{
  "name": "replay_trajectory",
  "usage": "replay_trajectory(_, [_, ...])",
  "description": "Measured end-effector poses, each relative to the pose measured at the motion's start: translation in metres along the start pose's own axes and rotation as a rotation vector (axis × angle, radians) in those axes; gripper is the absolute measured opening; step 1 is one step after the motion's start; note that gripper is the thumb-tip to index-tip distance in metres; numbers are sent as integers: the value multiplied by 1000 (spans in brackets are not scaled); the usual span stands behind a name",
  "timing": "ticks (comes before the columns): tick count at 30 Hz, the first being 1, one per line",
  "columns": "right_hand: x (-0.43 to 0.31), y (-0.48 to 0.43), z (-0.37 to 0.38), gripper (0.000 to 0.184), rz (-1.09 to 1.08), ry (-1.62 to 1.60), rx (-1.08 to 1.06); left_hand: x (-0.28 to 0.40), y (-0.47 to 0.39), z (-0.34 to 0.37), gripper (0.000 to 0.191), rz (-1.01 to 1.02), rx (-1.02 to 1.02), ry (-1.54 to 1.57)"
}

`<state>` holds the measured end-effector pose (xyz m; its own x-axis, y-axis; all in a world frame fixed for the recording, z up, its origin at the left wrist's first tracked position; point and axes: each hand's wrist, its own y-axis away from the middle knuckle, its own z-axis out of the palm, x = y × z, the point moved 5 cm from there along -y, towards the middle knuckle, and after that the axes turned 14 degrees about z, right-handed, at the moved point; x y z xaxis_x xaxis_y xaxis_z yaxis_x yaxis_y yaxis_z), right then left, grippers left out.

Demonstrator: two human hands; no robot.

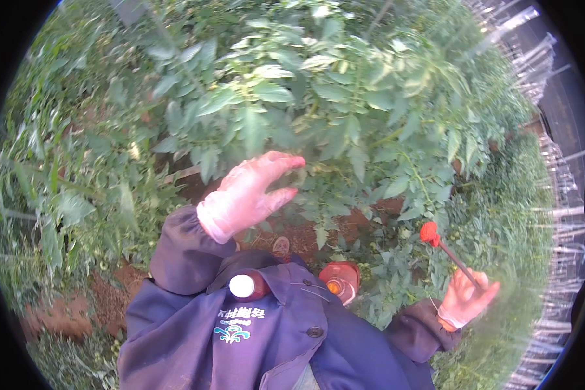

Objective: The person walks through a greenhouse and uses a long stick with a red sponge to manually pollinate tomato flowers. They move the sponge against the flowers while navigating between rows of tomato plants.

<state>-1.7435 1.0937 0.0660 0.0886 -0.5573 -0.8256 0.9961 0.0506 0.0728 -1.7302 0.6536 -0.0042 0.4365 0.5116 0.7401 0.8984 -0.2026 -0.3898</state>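
My left hand (253,192), in a thin translucent glove, is raised among tomato plant leaves (273,92). Its thumb and fingers are apart, with blurred greenery behind the gap and no held object visible. Off to the right, my right hand (468,297) grips a thin dark stick (456,259), also gloved. A bright red, rough-textured tip (428,234) is fastened at the stick's far end, pointing up and left toward the foliage. Before my body a reddish plastic container (343,278) shows an orange-coloured opening.
A white-capped bottle (243,286) with dark red contents sits at the chest of my dark jacket (273,341), which bears writing. Dense tomato foliage surrounds me. Brown soil (302,239) and a shoe (281,245) show below. Shiny plastic sheeting (560,234) runs along the right.
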Motion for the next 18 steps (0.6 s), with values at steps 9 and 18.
replay_trajectory(9, [-36,-52,-21,51,-44,-171,-230,24,-90,77,41,95,-89,24])
replay_trajectory(18, [-44,-90,-36,36,-164,-383,-137,14,-130,99,40,30,-67,78])
